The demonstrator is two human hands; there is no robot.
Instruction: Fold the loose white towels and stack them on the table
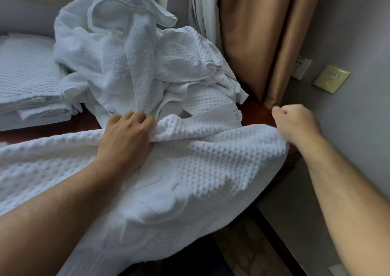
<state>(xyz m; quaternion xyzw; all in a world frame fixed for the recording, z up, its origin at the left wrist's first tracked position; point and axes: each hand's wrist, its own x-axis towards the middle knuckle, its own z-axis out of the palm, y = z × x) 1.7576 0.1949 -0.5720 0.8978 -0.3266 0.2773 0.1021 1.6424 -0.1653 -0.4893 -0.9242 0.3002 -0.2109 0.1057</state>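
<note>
dark red-brown tabletop (pixel 256 111) carries our white waffle-weave towel (pixel 211 166), its far edge running left to right between our hands: left hand (pixel 128 134) and right hand (pixel 295 121) both clenched on it.

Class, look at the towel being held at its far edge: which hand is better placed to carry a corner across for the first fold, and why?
The right hand: it pinches the towel at its free end corner. The left hand grips bunched cloth mid-edge, beside the pile.
</note>
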